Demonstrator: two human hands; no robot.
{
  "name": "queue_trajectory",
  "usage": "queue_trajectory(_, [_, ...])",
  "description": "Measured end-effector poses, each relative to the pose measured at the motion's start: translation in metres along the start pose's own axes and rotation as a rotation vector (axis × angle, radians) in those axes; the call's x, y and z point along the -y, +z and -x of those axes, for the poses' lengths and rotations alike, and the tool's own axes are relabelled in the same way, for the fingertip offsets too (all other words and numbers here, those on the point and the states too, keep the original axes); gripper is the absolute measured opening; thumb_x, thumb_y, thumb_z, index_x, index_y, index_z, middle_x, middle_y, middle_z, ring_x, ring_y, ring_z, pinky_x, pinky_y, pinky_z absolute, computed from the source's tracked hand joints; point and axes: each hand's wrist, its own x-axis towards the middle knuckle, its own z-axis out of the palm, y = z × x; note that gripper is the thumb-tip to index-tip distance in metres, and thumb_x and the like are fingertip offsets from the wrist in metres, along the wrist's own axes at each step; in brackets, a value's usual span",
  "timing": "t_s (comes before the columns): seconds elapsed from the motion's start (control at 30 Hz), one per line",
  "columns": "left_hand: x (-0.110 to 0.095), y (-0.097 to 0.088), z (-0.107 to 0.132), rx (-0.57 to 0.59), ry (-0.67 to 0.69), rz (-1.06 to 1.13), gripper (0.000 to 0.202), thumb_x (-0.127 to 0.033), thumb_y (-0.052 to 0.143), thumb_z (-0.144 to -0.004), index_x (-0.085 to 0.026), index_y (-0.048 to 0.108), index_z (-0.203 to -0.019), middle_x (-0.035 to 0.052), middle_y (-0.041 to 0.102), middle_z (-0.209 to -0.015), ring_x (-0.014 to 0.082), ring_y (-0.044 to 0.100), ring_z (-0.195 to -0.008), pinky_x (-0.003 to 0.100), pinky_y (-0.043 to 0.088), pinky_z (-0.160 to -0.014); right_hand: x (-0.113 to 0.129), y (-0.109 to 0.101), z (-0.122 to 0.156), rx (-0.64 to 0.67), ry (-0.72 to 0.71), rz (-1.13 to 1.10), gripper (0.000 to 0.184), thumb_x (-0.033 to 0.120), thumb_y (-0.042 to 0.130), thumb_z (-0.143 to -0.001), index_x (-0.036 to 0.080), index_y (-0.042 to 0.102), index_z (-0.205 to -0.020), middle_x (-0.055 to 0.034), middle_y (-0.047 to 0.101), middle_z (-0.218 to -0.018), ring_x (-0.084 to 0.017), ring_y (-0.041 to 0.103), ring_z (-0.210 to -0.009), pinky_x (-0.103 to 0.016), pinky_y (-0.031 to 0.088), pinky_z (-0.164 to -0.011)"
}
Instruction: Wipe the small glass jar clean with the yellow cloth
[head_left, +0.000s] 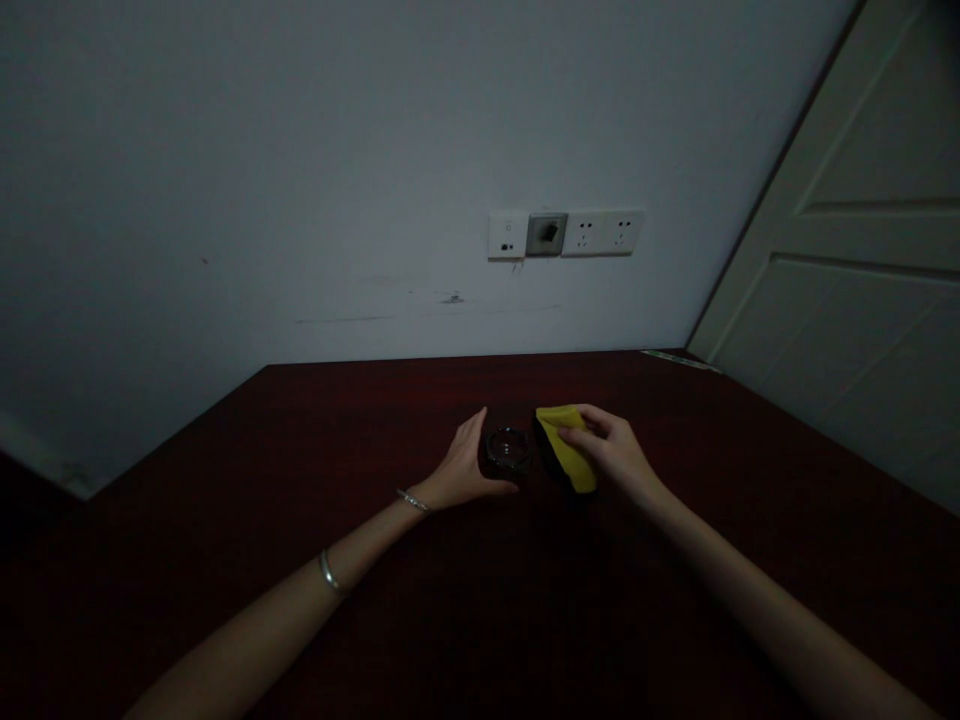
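Note:
A small dark glass dish (508, 452), perhaps an ashtray, rests on the dark red tabletop. Around its left side curves my left hand (463, 466), thumb in front and fingers behind, spread apart. Whether the palm touches the glass I cannot tell in this dim light. Just right of the dish, my right hand (611, 450) pinches a folded cloth (571, 455) between thumb and fingers. The cloth is yellow on the side facing me and dark along its left edge. A narrow gap lies between cloth and dish.
The wooden tabletop (360, 410) meets a pale wall (337, 180) at the back. Wall sockets and a switch panel (600, 233) sit above it. A panelled door (847, 270) stands at the right. A thin printed strip (679, 360) lies at the back right edge.

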Motion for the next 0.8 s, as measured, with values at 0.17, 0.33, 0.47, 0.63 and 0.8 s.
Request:
queue_trajectory(0.17, [-0.013, -0.02, 0.004, -0.089, 0.1, 0.061, 0.078, -0.035, 0.062, -0.078, -0.014, 0.023, -0.142, 0.0184, 0.026, -0.148, 0.03, 0.024, -0.138, 0.049, 0.021, -0.114, 0.004, 0.004, 0.008, -0.016, -0.037, -0.059, 0.027, 0.034, 0.062, -0.069, 0.017, 0.055, -0.089, -0.0046, 0.066, -0.083, -0.02, 0.064, -0.073, -0.031, 0.05, -0.062])
queue_trajectory(0.33, [-0.043, -0.034, -0.008, -0.043, 0.045, 0.466, 0.058, -0.036, 0.061, -0.08, -0.019, 0.042, -0.133, 0.013, 0.048, -0.137, 0.0268, 0.044, -0.128, 0.047, 0.031, -0.109, 0.014, 0.017, 0.016, -0.015, -0.116, -0.055, 0.024, 0.035, 0.065, -0.068, 0.018, 0.057, -0.083, -0.0035, 0.065, -0.08, -0.02, 0.062, -0.075, -0.032, 0.05, -0.066])
queue_trajectory(0.47, [-0.062, -0.026, -0.015, 0.182, -0.09, 0.698, 0.06, -0.036, 0.076, -0.065, -0.016, 0.057, -0.118, 0.0129, 0.063, -0.12, 0.0278, 0.06, -0.107, 0.043, 0.046, -0.094, 0.021, 0.022, 0.015, -0.005, -0.183, -0.028, 0.023, 0.032, 0.069, -0.066, 0.018, 0.061, -0.082, -0.0032, 0.065, -0.08, -0.018, 0.06, -0.075, -0.032, 0.049, -0.069])
queue_trajectory(0.63, [-0.06, -0.034, -0.015, 0.15, -0.175, 0.688, 0.04, -0.031, 0.074, -0.068, -0.013, 0.066, -0.103, 0.0095, 0.071, -0.1, 0.0229, 0.067, -0.086, 0.039, 0.052, -0.08, 0.019, 0.017, 0.009, 0.14, -0.188, -0.087, 0.03, 0.033, 0.071, -0.067, 0.019, 0.06, -0.091, -0.0051, 0.068, -0.09, -0.02, 0.065, -0.082, -0.035, 0.053, -0.074])
queue_trajectory(0.8, [-0.041, -0.073, -0.028, 0.01, -0.109, 0.481, 0.042, -0.029, 0.069, -0.071, -0.012, 0.062, -0.109, 0.0105, 0.069, -0.107, 0.0227, 0.066, -0.091, 0.039, 0.052, -0.081, -0.003, 0.008, 0.004, 0.166, -0.32, 0.143, 0.048, 0.032, 0.065, -0.075, 0.022, 0.052, -0.12, -0.01, 0.057, -0.126, -0.024, 0.052, -0.118, -0.046, 0.042, -0.098])
